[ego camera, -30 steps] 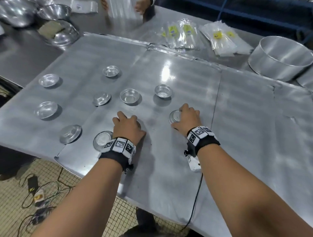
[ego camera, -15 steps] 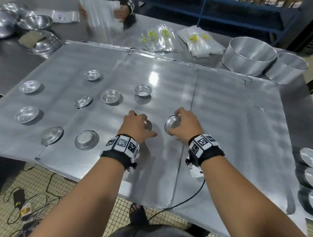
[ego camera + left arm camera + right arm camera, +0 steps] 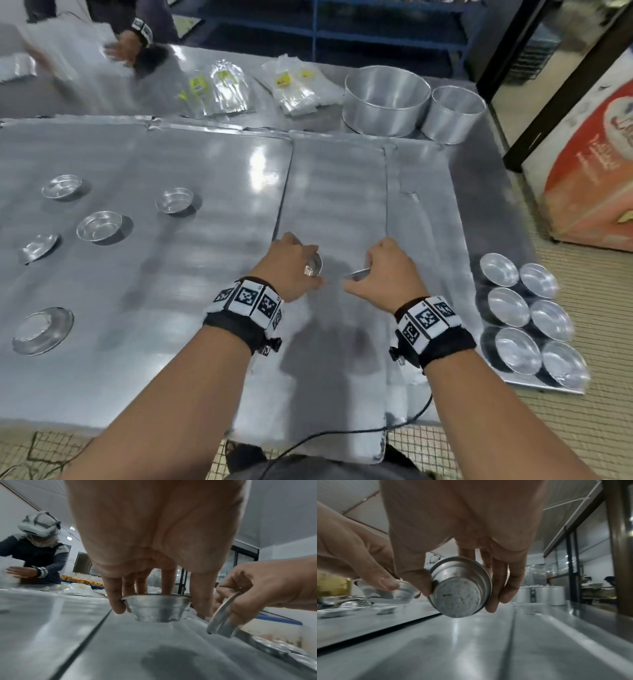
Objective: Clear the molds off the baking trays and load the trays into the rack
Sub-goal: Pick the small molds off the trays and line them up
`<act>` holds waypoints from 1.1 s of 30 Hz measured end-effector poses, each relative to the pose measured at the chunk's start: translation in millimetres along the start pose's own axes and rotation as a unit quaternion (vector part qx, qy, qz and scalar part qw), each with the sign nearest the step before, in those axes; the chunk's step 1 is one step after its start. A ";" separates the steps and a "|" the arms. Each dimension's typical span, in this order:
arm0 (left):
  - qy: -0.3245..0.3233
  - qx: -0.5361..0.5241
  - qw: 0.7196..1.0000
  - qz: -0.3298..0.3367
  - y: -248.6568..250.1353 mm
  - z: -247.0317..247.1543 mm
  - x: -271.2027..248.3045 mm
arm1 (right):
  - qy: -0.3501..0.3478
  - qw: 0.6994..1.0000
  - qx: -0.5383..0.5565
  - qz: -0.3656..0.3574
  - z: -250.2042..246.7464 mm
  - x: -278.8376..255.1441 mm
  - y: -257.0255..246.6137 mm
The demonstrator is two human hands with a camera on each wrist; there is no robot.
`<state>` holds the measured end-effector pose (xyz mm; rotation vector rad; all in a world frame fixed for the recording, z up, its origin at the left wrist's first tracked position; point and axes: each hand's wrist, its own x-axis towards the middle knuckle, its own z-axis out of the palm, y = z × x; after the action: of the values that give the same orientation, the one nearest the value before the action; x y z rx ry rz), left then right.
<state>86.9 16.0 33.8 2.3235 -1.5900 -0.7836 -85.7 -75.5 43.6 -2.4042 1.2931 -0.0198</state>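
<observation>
Wide flat metal baking trays (image 3: 144, 308) cover the table. My left hand (image 3: 305, 270) pinches a small aluminium mold (image 3: 314, 266) upright by its rim, just above the tray (image 3: 120, 649). My right hand (image 3: 363, 274) grips a second mold (image 3: 358, 273), tilted on its side, base toward the wrist camera (image 3: 458, 595). The two hands hover close together over the middle tray (image 3: 335, 192). Several more molds (image 3: 99, 226) lie scattered on the left tray. A cluster of several molds (image 3: 507, 306) sits on a sheet (image 3: 534, 385) past the right edge.
Two large round pans (image 3: 387, 99) stand at the back right, with plastic bags (image 3: 222, 89) beside them. Another person's hand (image 3: 125, 48) works at the far left corner. An orange cabinet (image 3: 596, 164) stands on the floor at right.
Both hands have lifted their molds off the tray and carried them to the right. The right mold has tipped onto its side. The head view swung right, revealing the mold cluster.
</observation>
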 end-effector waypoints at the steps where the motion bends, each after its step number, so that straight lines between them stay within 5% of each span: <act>1: -0.003 -0.001 1.000 0.010 13.0 3.5 7.0 | -0.002 1.000 -0.011 0.004 -8.5 -0.9 12.5; 18: -0.025 -0.031 0.992 0.121 229.3 62.8 134.6 | 0.024 0.993 0.009 0.113 -116.9 25.1 243.3; 23: -0.032 -0.022 0.988 0.147 271.5 78.1 174.7 | 0.064 0.986 0.064 0.137 -122.7 48.5 303.0; 33: -0.059 0.000 0.991 0.123 323.1 126.3 249.0 | 0.004 0.988 0.017 0.155 -117.6 99.8 368.4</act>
<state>-170.6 -323.2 1.9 2.0595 -1.8817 -0.8740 -346.0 -375.4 1.4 -2.1518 1.6419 0.0371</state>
